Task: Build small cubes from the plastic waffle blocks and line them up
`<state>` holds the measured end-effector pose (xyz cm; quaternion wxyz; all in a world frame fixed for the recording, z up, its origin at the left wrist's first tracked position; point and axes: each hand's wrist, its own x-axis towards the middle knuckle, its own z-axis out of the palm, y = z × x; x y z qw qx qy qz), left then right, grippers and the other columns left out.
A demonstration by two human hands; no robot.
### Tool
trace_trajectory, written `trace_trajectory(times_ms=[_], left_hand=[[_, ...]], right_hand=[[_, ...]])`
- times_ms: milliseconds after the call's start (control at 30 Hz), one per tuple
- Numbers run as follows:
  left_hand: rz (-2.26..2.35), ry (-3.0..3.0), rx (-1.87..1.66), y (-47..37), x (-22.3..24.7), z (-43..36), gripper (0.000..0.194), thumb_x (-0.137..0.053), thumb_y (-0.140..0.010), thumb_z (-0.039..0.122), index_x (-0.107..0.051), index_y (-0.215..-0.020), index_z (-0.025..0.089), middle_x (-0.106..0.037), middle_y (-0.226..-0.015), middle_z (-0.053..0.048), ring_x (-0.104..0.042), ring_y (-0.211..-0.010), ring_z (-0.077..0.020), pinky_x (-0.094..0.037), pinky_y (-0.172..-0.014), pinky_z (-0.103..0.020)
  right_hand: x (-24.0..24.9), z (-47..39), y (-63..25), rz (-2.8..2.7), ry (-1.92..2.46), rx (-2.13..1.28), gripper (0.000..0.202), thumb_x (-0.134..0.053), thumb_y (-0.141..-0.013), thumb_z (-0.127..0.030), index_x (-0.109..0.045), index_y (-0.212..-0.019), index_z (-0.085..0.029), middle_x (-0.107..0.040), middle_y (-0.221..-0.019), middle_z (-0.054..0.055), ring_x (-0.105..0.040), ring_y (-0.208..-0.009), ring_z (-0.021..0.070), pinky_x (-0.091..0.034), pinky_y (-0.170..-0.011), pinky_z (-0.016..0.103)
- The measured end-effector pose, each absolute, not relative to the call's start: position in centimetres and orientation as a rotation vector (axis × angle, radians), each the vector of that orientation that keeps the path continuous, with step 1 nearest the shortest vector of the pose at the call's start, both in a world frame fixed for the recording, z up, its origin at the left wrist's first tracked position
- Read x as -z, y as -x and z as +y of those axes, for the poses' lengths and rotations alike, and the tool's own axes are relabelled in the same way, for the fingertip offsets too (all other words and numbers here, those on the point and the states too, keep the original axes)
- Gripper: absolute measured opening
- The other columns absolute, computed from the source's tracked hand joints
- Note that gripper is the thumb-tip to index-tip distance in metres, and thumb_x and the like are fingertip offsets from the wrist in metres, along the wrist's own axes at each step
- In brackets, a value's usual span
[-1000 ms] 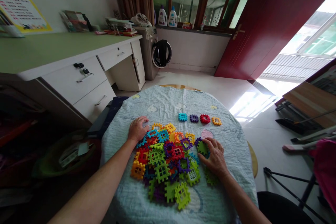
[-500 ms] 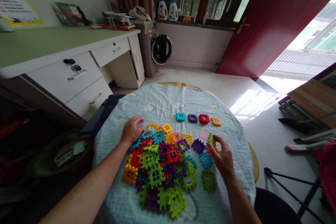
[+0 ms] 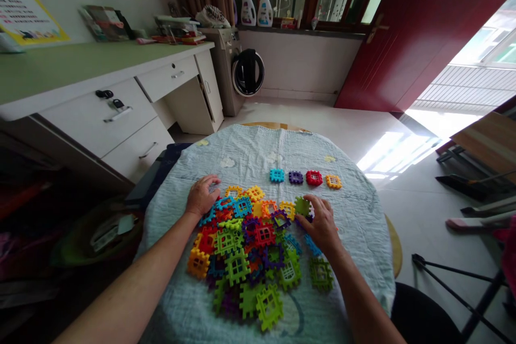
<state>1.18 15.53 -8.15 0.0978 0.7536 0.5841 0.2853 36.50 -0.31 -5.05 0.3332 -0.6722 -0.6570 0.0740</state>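
My right hand (image 3: 321, 220) pinches a green plastic building block (image 3: 302, 206) between thumb and fingers, at the right edge of a heap of colourful notched blocks. At the heap's far left edge rests my left hand (image 3: 202, 196), fingers loosely curved and apart, beside some light-blue blocks (image 3: 223, 202); nothing shows in it. The heap mixes green window blocks (image 3: 237, 267), a red block (image 3: 265, 234), purple frames (image 3: 281, 219) and yellow ones (image 3: 255, 193). Beyond it, a blue block (image 3: 277, 175), a purple block (image 3: 295, 177), a red block (image 3: 314, 178) and a yellow block (image 3: 334, 181) form a row.
A pale blue cloth (image 3: 250, 156) covers the round table. One green frame (image 3: 321, 273) lies apart near my right forearm. A white desk (image 3: 133, 72) stands to the left, a washing machine (image 3: 226, 70) behind, and a black seat (image 3: 423, 314) at the lower right.
My right hand has moved left with the green block, from the heap's right side to beside the yellow and purple frames. My left hand stays at the heap's left edge.
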Motion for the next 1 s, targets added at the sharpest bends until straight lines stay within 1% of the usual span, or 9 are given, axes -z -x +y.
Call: trace_trajectory(times_ms=[200, 333, 433, 633, 700, 767, 867, 933, 1000], left_hand=[[1.73, -2.217, -0.855, -1.2, 8.2, 15.5, 0.025, -0.051, -0.071, 0.028, -0.066, -0.09, 0.02, -0.067, -0.118, -0.008, -0.059, -0.114, -0.0241, -0.041, -0.107, -0.039], [1.722, -2.235, -0.869, -1.2, 8.2, 15.5, 0.024, -0.051, -0.072, 0.028, -0.065, -0.09, 0.021, -0.067, -0.118, -0.008, -0.06, -0.113, -0.0237, -0.041, -0.107, -0.039], [1.72, -2.246, -0.872, -1.1, 8.2, 15.6, 0.024, -0.051, -0.072, 0.028, -0.065, -0.09, 0.021, -0.067, -0.117, -0.008, -0.06, -0.112, -0.0237, -0.042, -0.107, -0.04], [1.713, -2.245, -0.862, -1.1, 8.2, 15.5, 0.024, -0.051, -0.073, 0.029, -0.065, -0.09, 0.021, -0.067, -0.117, -0.008, -0.06, -0.113, -0.0244, -0.042, -0.107, -0.041], [1.717, -2.235, -0.858, -1.2, 8.1, 15.4, 0.024, -0.051, -0.073, 0.029, -0.065, -0.09, 0.021, -0.067, -0.118, -0.008, -0.059, -0.113, -0.0244, -0.041, -0.107, -0.04], [1.722, -2.227, -0.859, -1.3, 8.0, 15.4, 0.024, -0.051, -0.073, 0.029, -0.065, -0.09, 0.021, -0.067, -0.118, -0.008, -0.059, -0.113, -0.0244, -0.041, -0.107, -0.04], [1.728, -2.22, -0.86, -1.3, 7.9, 15.3, 0.024, -0.051, -0.073, 0.029, -0.065, -0.091, 0.02, -0.067, -0.118, -0.008, -0.059, -0.113, -0.0245, -0.041, -0.107, -0.04], [1.723, -2.22, -0.858, -1.3, 7.9, 15.3, 0.025, -0.051, -0.073, 0.03, -0.066, -0.091, 0.02, -0.067, -0.118, -0.008, -0.059, -0.114, -0.0245, -0.041, -0.107, -0.039], [1.715, -2.225, -0.854, -1.3, 8.0, 15.4, 0.026, -0.051, -0.073, 0.03, -0.066, -0.092, 0.019, -0.066, -0.118, -0.009, -0.059, -0.114, -0.0246, -0.041, -0.107, -0.039]], right_hand=[[5.7, 0.8, -36.5, -1.724, 1.741, -0.167, 0.025, -0.06, -0.084, -0.029, -0.057, -0.107, -0.021, -0.06, -0.12, 0.01, -0.051, -0.109, 0.0268, -0.039, -0.098, 0.045], [6.9, 1.1, -36.8, -1.642, 1.788, -0.159, 0.024, -0.058, -0.084, -0.03, -0.059, -0.106, -0.02, -0.059, -0.119, 0.011, -0.05, -0.111, 0.0276, -0.041, -0.098, 0.046], [7.3, 1.3, -37.0, -1.605, 1.802, -0.16, 0.026, -0.056, -0.084, -0.03, -0.06, -0.108, -0.02, -0.058, -0.124, 0.013, -0.051, -0.114, 0.0282, -0.04, -0.101, 0.048], [6.0, 0.4, -38.3, -1.545, 1.804, -0.223, 0.027, -0.047, -0.087, -0.029, -0.063, -0.107, -0.022, -0.057, -0.131, 0.011, -0.052, -0.121, 0.027, -0.04, -0.103, 0.048], [4.8, -0.7, -38.9, -1.543, 1.803, -0.291, 0.025, -0.049, -0.086, -0.032, -0.063, -0.104, -0.021, -0.059, -0.125, 0.011, -0.056, -0.115, 0.0255, -0.044, -0.097, 0.044], [3.3, -2.3, -39.3, -1.606, 1.818, -0.412, 0.02, -0.051, -0.086, -0.033, -0.062, -0.097, -0.021, -0.062, -0.11, 0.008, -0.06, -0.1, 0.0227, -0.048, -0.087, 0.038], [1.4, -5.3, -39.3, -1.819, 1.828, -0.68, 0.009, -0.054, -0.084, -0.028, -0.059, -0.087, -0.022, -0.06, -0.092, 0.004, -0.058, -0.084, 0.0184, -0.048, -0.077, 0.032], [0.6, -7.4, -38.9, -1.939, 1.834, -0.831, 0.01, -0.059, -0.079, -0.024, -0.058, -0.089, -0.022, -0.059, -0.095, 0.003, -0.057, -0.087, 0.0182, -0.047, -0.079, 0.031], [0.4, -9.2, -38.5, -2.004, 1.857, -0.893, 0.026, -0.064, -0.072, -0.02, -0.059, -0.097, -0.024, -0.058, -0.105, 0.004, -0.056, -0.098, 0.0201, -0.046, -0.087, 0.033]])
